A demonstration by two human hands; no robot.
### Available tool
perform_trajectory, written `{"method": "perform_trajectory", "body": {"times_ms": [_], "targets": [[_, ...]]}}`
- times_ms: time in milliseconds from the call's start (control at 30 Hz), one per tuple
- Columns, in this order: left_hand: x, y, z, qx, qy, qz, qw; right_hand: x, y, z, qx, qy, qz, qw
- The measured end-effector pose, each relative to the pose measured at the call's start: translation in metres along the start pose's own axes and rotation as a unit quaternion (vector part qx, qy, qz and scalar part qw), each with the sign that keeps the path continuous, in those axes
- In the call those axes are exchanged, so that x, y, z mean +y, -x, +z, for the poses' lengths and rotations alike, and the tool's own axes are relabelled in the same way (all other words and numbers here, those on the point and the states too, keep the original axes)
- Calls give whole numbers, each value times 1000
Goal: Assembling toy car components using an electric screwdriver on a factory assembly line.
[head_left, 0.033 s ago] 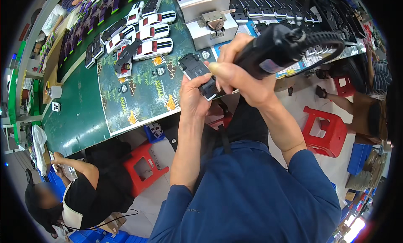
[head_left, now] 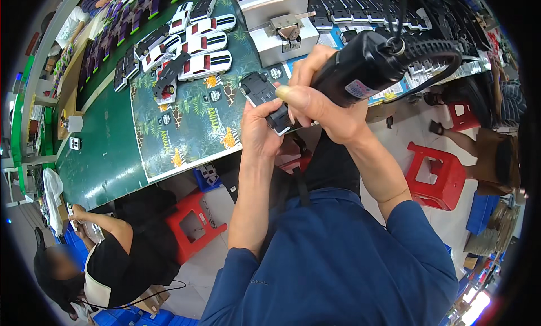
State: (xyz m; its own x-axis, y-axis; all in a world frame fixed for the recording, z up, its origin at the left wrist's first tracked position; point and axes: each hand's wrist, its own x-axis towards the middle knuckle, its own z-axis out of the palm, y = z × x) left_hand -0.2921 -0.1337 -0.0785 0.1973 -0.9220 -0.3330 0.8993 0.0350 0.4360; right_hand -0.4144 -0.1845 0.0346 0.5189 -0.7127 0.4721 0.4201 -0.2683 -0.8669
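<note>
My left hand (head_left: 260, 126) grips a toy car (head_left: 260, 92), which is turned over so that its black underside faces up, with a white body edge showing. My right hand (head_left: 327, 109) is wrapped round a black corded electric screwdriver (head_left: 358, 67), held slanting over the car's lower end. Fingers hide the screwdriver's tip, so whether it touches the car cannot be seen. Just beyond my hands stands a grey metal box-shaped fixture (head_left: 282, 30) with a bracket on its front. White toy cars (head_left: 205, 65) with dark stripes lie clustered to the left, some of them overturned.
A patterned mat (head_left: 191, 123) covers part of the green table (head_left: 107, 162). More overturned cars (head_left: 349, 10) stand in rows at the back right. Red stools (head_left: 434, 176) are on the floor. A co-worker (head_left: 112, 236) sits at the lower left, handling something small.
The screwdriver and my right hand have shifted slightly left, and my right thumb sits a little closer over the car. My left hand and the car look unmoved.
</note>
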Motion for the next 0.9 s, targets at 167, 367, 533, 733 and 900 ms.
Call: {"method": "perform_trajectory", "body": {"times_ms": [167, 367, 533, 733, 900], "targets": [[4, 2, -4, -70, 21, -3, 997, 10, 0, 2, -21, -27, -14, 999], [9, 11, 13, 15, 41, -25, 999, 15, 3, 1, -36, 8, -42, 998], [6, 8, 8, 1, 52, -22, 998, 12, 9, 0, -20, -2, -24, 1000], [4, 2, -6, -23, 46, -24, 998, 12, 9, -5, -26, -18, -13, 999], [13, 4, 8, 10, 102, -43, 994, 7, 7, -7, -16, -23, -12, 1000]]}}
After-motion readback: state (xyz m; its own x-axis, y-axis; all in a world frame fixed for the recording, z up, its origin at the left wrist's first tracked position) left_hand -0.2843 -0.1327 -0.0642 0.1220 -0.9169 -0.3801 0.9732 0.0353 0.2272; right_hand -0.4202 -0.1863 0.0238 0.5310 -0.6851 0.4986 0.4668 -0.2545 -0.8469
